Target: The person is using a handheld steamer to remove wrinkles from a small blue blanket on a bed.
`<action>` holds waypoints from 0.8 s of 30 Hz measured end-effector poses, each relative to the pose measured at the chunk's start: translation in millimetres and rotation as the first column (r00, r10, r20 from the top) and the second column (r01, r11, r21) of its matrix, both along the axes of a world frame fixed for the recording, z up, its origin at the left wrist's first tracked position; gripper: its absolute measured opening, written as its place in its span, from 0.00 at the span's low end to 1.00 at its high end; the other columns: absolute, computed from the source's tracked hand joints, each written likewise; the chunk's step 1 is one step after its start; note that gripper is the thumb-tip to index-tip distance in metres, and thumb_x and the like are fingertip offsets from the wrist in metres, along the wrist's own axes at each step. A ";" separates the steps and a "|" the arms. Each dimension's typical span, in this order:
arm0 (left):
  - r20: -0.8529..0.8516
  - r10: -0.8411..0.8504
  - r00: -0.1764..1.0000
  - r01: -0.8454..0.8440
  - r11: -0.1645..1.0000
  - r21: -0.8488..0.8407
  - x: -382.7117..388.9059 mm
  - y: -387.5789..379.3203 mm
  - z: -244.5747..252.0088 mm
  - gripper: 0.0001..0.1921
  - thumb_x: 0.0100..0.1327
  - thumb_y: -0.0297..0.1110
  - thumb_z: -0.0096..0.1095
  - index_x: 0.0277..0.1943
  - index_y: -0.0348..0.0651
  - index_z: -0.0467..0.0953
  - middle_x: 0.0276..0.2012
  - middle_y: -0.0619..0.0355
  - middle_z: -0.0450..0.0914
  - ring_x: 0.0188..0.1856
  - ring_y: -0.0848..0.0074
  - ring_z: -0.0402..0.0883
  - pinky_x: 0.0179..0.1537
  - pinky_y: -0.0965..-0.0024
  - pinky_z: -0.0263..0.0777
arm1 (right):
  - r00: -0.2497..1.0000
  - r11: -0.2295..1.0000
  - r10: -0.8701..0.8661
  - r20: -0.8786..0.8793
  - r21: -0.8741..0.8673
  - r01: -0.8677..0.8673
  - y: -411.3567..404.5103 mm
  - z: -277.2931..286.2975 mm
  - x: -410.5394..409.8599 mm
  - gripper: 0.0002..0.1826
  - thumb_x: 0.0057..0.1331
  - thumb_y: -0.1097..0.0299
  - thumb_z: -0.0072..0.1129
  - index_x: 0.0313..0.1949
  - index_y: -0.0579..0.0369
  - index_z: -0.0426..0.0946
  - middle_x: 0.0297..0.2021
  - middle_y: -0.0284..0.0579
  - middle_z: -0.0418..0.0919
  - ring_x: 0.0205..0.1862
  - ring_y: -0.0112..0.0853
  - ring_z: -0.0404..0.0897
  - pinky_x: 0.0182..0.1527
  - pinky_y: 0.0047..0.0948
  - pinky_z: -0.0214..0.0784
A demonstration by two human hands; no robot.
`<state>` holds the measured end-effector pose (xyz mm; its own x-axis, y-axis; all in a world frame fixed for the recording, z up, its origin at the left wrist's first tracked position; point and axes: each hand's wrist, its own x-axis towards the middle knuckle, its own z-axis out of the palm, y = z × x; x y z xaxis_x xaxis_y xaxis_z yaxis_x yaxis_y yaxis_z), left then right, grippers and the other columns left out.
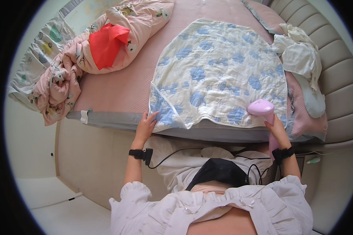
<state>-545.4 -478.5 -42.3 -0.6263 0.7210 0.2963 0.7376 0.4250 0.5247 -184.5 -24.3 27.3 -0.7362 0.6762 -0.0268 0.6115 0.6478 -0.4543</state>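
Observation:
A white cotton blanket with blue animal and flower prints (pixel 217 73) lies spread on the bed, slightly wrinkled. Its near left corner is folded over and shows a blue underside. My left hand (pixel 148 121) touches that corner at the bed's edge, thumb and forefinger spread; whether it pinches the cloth I cannot tell. My right hand (pixel 275 127) is closed around the handle of a pink handheld garment steamer (pixel 261 108), whose head is over the blanket's near right part.
A pink floral quilt (pixel 141 38) with a red cloth (pixel 107 47) on it lies at the left. Crumpled white cloth (pixel 301 58) and pink pillows (pixel 309 120) are at the right, beside the padded headboard (pixel 341 76). Black cables run across my lap.

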 end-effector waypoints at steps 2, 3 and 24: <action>-0.035 -0.027 0.999 0.032 0.987 0.158 -5.3 -9.5 3.0 0.29 0.57 0.34 0.65 0.62 0.44 0.64 0.42 0.50 0.74 0.36 0.65 0.76 0.39 0.65 0.73 | 0.999 0.997 -0.031 0.035 -0.063 0.033 1.8 7.2 2.0 0.24 0.55 0.62 0.62 0.46 0.63 0.67 0.35 0.65 0.78 0.39 0.58 0.78 0.39 0.45 0.70; 0.261 0.116 0.958 -0.155 0.979 0.135 -10.0 -11.6 2.7 0.29 0.58 0.34 0.65 0.61 0.44 0.64 0.41 0.50 0.75 0.35 0.67 0.77 0.38 0.66 0.73 | 0.995 0.990 -0.073 0.072 -0.112 0.080 2.2 10.5 1.9 0.24 0.55 0.62 0.62 0.46 0.63 0.67 0.35 0.65 0.78 0.38 0.57 0.78 0.39 0.44 0.70; -0.584 0.332 0.741 -0.326 0.938 0.119 -43.2 -6.1 24.4 0.07 0.59 0.30 0.61 0.38 0.38 0.75 0.31 0.53 0.75 0.32 0.65 0.76 0.36 0.65 0.70 | 0.990 0.999 -0.037 -0.138 -0.034 0.033 -9.2 35.4 15.5 0.25 0.56 0.62 0.65 0.49 0.62 0.69 0.36 0.58 0.80 0.40 0.49 0.81 0.41 0.38 0.70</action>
<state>-588.6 -484.6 -18.0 -0.5250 0.4988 0.6896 0.7160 0.6969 0.0410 -169.0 -33.5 62.7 -0.7100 0.7022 0.0522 0.5634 0.6110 -0.5561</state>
